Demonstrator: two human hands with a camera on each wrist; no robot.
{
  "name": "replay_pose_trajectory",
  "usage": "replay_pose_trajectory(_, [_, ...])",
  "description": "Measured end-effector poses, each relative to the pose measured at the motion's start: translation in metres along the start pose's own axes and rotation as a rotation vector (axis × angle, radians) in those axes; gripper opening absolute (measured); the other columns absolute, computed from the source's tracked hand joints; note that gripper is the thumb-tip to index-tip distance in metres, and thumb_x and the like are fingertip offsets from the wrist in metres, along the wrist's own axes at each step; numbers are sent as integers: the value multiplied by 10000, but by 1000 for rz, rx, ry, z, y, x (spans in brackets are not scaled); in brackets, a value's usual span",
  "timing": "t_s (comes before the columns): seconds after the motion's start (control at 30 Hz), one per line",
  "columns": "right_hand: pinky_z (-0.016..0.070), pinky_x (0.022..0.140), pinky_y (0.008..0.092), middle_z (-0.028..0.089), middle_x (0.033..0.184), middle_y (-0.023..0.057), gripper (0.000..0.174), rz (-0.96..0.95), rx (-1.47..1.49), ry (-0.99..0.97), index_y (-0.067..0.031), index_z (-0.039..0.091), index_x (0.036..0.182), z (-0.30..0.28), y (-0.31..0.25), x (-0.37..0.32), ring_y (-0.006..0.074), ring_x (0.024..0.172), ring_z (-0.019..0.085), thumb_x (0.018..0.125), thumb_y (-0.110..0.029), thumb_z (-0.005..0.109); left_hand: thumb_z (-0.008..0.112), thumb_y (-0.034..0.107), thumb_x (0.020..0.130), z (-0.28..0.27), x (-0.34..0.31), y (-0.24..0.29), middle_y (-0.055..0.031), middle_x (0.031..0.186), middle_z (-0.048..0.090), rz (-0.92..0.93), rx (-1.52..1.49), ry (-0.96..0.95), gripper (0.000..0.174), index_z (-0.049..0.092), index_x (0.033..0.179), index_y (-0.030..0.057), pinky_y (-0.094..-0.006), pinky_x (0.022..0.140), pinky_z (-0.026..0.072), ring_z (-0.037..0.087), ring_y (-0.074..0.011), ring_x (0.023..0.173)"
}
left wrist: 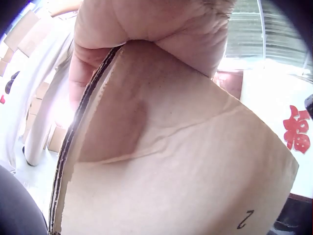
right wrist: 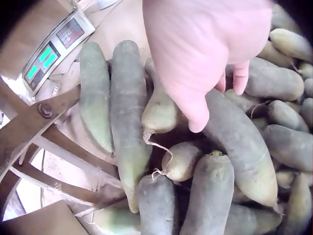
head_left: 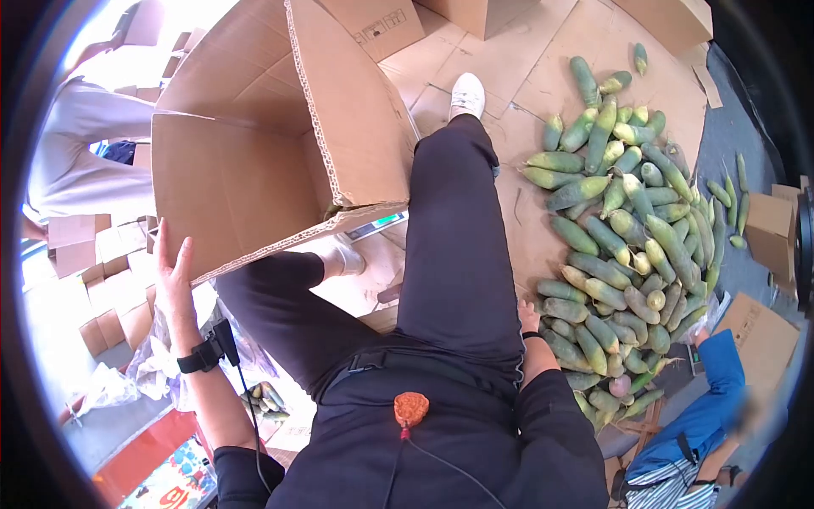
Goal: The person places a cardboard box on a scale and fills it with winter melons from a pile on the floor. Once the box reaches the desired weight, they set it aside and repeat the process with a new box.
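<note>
A large open cardboard box (head_left: 233, 182) stands tilted in front of the person. At its lower left edge is the left hand (head_left: 175, 276); in the left wrist view this hand (left wrist: 151, 29) grips a cardboard flap (left wrist: 161, 147) between thumb and fingers. Beside the right thigh, the right hand (head_left: 528, 317) is at the edge of a pile of green radishes (head_left: 602, 293). In the right wrist view the right hand (right wrist: 210, 54) points down, thumb and fingers around the upper end of a long radish (right wrist: 242, 152); its palm side is hidden.
A scale with a lit green display (right wrist: 47, 58) lies partly under the box. A wooden frame (right wrist: 58, 142) stands beside the radishes. Someone in blue (head_left: 691, 416) is at the lower right, another person in light trousers (head_left: 93, 148) at the left. More boxes (head_left: 767, 233) lie around.
</note>
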State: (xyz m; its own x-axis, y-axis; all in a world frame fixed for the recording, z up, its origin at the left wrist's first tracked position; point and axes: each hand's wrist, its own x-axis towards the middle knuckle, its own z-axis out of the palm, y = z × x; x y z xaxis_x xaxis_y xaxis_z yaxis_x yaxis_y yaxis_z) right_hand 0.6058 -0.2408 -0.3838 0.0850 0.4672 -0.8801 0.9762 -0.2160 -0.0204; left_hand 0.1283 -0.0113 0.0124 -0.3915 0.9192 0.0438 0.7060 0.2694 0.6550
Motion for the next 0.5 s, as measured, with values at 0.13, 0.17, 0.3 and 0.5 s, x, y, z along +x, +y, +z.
replay_pose_trajectory(0.13, [512,825,454,531,1226,58,283,164,154,-7,-181,534,1183,-5,-3,-15,279,1118,557,910,-182,456,624,272,877,0,-1,-2,-139,1408,415,17,44,17,615,380,1409,85,-332,1050,324,414,-229,1272])
replay_pose_trajectory(0.17, [527,797,455,555,1197,58,271,95,102,75,-179,525,1178,21,7,-7,290,1071,589,929,-209,424,624,272,877,-2,1,-6,-139,1408,415,18,33,23,615,380,1409,85,-332,1050,324,414,-229,1272])
replay_pose_trajectory(0.3, [515,835,447,578,1146,128,305,87,140,30,-118,490,1153,2,25,-27,328,1096,562,854,-133,547,596,359,867,-6,3,-14,-117,1376,475,79,289,57,584,420,1396,186,-322,1016,361,462,-242,1250])
replay_pose_trajectory(0.5, [435,874,469,573,1047,204,342,73,448,394,-51,474,1038,-8,69,-45,422,1005,526,728,33,589,533,525,865,-6,-1,-11,-124,867,684,315,610,229,543,426,1372,366,-336,581,470,624,-194,631])
